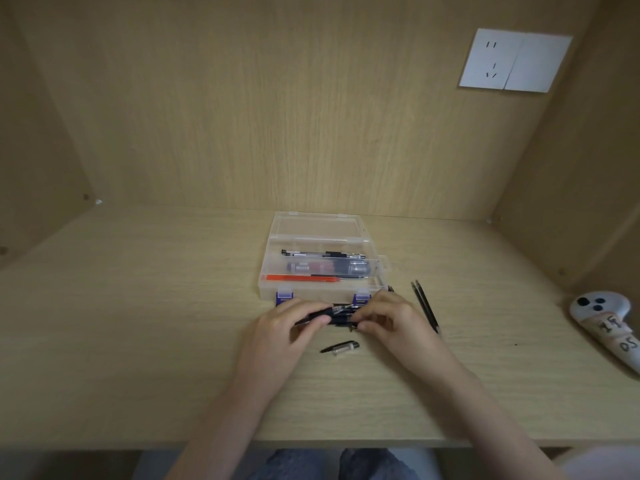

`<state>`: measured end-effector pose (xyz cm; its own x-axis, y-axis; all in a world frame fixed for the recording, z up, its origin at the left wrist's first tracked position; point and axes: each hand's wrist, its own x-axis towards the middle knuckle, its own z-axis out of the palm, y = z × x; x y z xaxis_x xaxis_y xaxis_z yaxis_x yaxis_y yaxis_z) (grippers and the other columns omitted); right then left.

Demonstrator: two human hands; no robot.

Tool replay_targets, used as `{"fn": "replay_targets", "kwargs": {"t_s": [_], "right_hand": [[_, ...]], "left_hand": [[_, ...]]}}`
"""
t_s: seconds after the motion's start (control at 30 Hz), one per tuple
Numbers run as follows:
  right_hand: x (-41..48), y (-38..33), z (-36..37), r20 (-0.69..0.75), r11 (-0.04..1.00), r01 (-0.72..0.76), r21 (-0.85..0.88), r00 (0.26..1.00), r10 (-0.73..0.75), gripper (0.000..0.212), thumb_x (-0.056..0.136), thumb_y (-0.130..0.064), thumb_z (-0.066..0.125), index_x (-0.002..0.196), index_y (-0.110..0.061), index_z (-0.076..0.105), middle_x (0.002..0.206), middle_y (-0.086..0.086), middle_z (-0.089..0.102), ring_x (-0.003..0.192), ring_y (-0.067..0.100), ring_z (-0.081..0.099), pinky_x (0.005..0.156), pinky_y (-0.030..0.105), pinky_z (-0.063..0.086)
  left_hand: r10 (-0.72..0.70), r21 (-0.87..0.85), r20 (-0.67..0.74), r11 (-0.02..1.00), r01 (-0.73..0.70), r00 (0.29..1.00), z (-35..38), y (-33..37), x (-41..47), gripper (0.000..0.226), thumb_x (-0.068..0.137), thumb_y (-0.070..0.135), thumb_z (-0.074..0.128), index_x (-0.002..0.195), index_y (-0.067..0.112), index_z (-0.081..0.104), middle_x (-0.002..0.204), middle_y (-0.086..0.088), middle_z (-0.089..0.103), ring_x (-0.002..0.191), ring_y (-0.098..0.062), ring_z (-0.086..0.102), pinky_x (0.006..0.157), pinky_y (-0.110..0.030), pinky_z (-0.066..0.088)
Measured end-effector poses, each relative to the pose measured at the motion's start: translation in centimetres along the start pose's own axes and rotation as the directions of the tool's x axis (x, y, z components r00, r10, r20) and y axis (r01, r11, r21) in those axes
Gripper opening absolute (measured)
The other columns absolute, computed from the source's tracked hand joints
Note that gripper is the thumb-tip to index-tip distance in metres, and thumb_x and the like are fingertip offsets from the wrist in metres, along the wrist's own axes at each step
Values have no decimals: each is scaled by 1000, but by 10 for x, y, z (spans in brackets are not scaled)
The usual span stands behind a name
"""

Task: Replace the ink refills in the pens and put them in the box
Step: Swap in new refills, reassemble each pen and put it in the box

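Observation:
A clear plastic box (pixel 273 271) with blue latches stands open on the desk, holding a black pen (pixel 322 253), a tube of refills (pixel 332 267) and red refills (pixel 301 278). Just in front of it, my left hand (pixel 287 327) and my right hand (pixel 388 315) both pinch a black pen (pixel 341 316) held level between them. A loose pen tip section (pixel 341 348) lies on the desk below the hands. Two black refills (pixel 424 304) lie to the right of the box.
A white controller (pixel 606 317) with taped labels rests at the desk's right edge. Wooden walls close in the desk at the back and both sides. A white wall socket (pixel 512 60) sits high on the back right wall.

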<state>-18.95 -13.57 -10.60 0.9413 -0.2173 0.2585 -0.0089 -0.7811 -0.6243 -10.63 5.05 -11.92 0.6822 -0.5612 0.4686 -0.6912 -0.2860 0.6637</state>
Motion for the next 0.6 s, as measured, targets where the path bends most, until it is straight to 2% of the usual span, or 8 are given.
{"fn": "replay_targets", "kwargs": {"t_s": [0.23,0.4,0.5,0.6], "right_hand": [[0,5,10,0,989,84,-121,996,-85,11,80,-16,72,91,-19,72,86,-10,54,84,-4,48,75,7,36],[-3,5,10,-22,984,143,-105,989,-146,6,81,-15,71,86,-18,71,86,-12,56,86,-1,51,76,10,38],[-5,-2,1,-72,995,27,96,997,-20,6,83,-16,68,86,-22,69,83,-12,64,81,-1,56,72,10,39],[-1,-5,-11,-73,956,-46,289,995,69,15,82,-15,69,81,-29,66,76,-11,68,72,1,59,68,13,42]], "left_hand": [[4,-15,-4,1000,-4,1000,1,-2,0,26,84,40,56,107,32,67,100,21,65,94,7,58,81,-15,47],[11,-7,0,1000,-11,1000,2,-3,0,25,84,36,58,107,32,67,100,21,65,92,7,59,80,-18,50],[22,2,-3,1000,-22,1000,1,-2,0,26,83,39,57,107,34,67,99,21,65,91,7,59,80,-18,50],[21,4,-2,1000,-21,1000,1,-4,0,23,83,33,63,105,35,67,97,21,65,90,6,58,77,-17,48]]}}
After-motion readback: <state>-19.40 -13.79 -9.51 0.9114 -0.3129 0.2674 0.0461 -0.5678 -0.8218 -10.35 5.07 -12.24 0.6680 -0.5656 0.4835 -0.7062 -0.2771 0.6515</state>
